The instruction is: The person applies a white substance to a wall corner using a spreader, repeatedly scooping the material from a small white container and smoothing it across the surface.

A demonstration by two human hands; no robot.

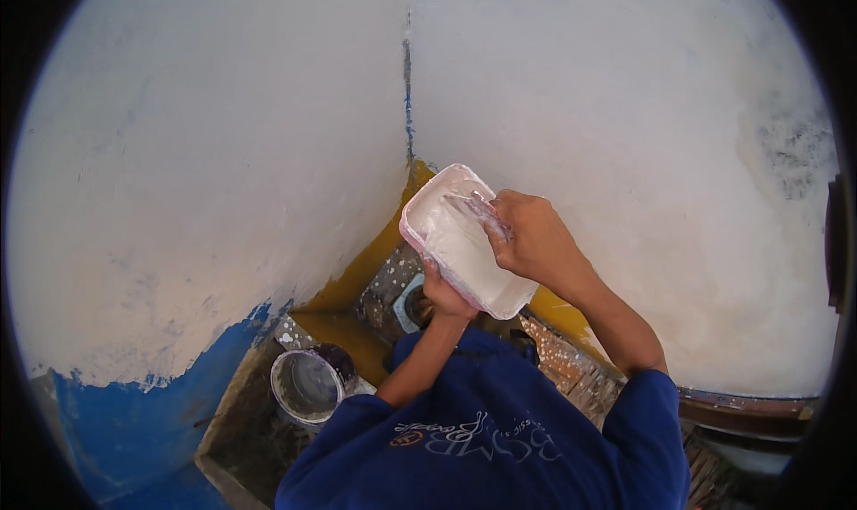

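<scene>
A pale pink rectangular tub [513, 301] is tilted in front of me, with thick white paint [455, 238] coating its inside. My left hand [445, 293] grips it from below along the near left side. In my right hand [534, 239] is a small paint-smeared tool that looks like a paintbrush [482, 212], its tip over or in the white paint. The fingers of that hand are closed round the handle, so part of it is hidden.
Two white walls meet at a corner with a dark, unevenly painted line [408, 99]. Blue paint [152, 430] covers the lower left wall, and a yellow band [370, 258] runs beneath. A paint-stained bucket [308, 385] stands at lower left. Dark wooden trim [745, 412] lies at right.
</scene>
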